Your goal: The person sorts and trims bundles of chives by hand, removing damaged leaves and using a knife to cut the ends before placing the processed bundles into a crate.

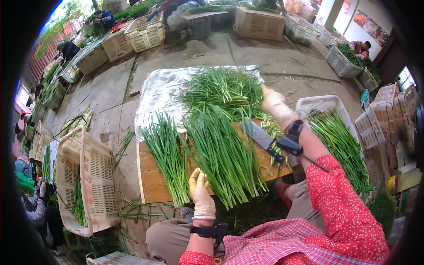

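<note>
My left hand (202,194), in a pale glove, is at the board's near edge between two bunches of long green garlic chives. Its fingers are loosely bent and hold nothing that I can see. The smaller bunch (168,154) lies to its left and the wider bunch (223,154) to its right, stems toward me. My gloved right hand (276,105) reaches to the right edge of a loose heap of chives (223,88); its fingertips are blurred and partly hidden. A broad-bladed knife (258,134) with a dark handle rests on the wooden board (154,176), next to cut stem pieces (270,126).
White sheeting (161,95) lies under the heap. A white crate (333,104) full of chives stands at my right, a tilted plastic crate (99,185) at my left. Further crates (145,33) line the floor's edges, where other people (68,49) sit working. Stray leaves (137,210) litter the floor.
</note>
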Available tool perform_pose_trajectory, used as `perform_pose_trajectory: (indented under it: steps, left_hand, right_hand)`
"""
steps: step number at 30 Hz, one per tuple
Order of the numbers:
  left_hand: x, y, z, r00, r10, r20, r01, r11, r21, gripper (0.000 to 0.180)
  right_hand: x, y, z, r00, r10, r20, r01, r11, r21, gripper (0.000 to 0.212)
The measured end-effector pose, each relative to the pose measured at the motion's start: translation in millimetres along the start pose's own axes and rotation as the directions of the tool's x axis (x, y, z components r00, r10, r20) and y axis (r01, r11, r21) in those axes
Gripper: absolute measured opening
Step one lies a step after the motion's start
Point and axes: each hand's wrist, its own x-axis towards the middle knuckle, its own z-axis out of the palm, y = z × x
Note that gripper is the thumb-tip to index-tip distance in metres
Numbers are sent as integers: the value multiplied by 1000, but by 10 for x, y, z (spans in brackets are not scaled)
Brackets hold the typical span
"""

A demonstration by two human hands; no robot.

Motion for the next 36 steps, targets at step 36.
perform_pose_trajectory:
  steps: [36]
  left_hand:
    - [292, -337, -84, 971, -113, 212, 89, 989, 120, 55]
  right_hand:
    - [-1947, -1216, 792, 761, -310, 570, -508, 262, 821, 57]
